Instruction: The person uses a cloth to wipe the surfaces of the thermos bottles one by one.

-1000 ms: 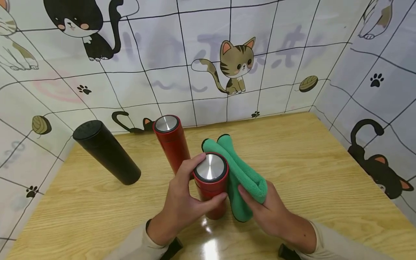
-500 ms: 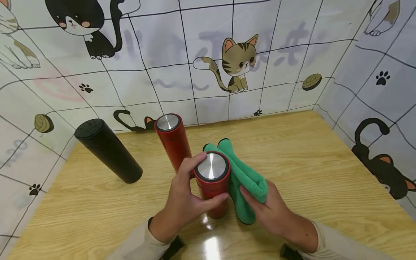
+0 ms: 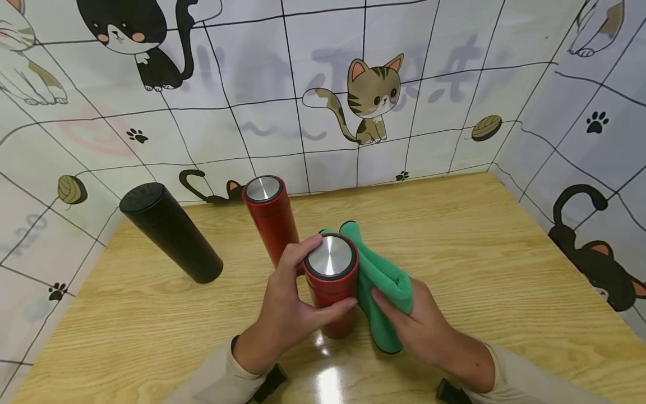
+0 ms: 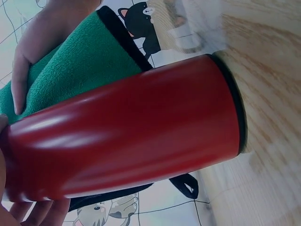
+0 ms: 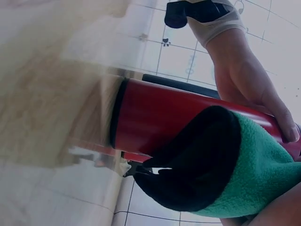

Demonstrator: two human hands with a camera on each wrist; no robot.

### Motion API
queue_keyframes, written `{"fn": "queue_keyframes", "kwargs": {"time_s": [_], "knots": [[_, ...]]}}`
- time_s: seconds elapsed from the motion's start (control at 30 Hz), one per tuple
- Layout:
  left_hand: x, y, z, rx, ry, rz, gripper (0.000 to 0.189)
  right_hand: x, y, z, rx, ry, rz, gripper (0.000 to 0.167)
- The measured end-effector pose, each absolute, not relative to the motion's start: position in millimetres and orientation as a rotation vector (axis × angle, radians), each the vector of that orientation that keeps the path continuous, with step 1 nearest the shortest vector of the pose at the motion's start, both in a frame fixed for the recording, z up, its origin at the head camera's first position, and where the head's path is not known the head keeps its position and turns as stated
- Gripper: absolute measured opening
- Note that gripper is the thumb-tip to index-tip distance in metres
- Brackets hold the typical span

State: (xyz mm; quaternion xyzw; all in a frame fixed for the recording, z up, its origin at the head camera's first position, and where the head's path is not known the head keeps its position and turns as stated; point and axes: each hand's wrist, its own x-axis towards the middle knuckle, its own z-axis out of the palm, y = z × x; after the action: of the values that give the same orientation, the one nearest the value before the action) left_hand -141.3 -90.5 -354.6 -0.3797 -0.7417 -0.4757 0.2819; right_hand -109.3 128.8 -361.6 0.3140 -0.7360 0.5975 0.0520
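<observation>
In the head view my left hand (image 3: 287, 308) grips a red thermos flask (image 3: 333, 294) with a silver lid, thumb on the near side and fingers around the far left. The flask is upright, its black base (image 4: 230, 103) at or just over the tabletop; I cannot tell which. A folded green towel (image 3: 386, 283) with black edging is held in my right hand (image 3: 424, 331), thumb on top. The towel lies against the flask's right side and wraps partly behind it, as the left wrist view shows. My right hand's other fingers are mostly hidden under the cloth.
A second red flask (image 3: 270, 224) stands behind the held one, to its left. Farther left stands a black flask (image 3: 174, 233). The wooden table (image 3: 484, 235) meets cat-patterned white sheeting (image 3: 242, 129) at the back and sides.
The towel and my right hand have slid slightly down and toward me along the flask, so less cloth shows behind the lid. The left hand keeps its grip; the view has shifted slightly.
</observation>
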Motion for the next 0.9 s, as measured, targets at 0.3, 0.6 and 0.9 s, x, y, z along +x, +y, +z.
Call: {"fn": "queue_keyframes", "kwargs": {"time_s": [0.3,0.6,0.9], "knots": [[-140.8,-90.5,-355.2,-1.009,-1.996,-1.271,0.085,-110.5,129.8,-363.4,0.913,-2.143,1.604,0.059],[-139.9,-91.3,-353.8,-1.027,-2.01,-1.26,0.089,-110.2,127.0,-362.5,0.872,-2.213,1.621,0.058],[-139.1,-93.7,-350.6,-1.038,-2.059,-1.254,0.095,-111.2,125.6,-363.0,0.873,-2.241,1.647,0.058]]}}
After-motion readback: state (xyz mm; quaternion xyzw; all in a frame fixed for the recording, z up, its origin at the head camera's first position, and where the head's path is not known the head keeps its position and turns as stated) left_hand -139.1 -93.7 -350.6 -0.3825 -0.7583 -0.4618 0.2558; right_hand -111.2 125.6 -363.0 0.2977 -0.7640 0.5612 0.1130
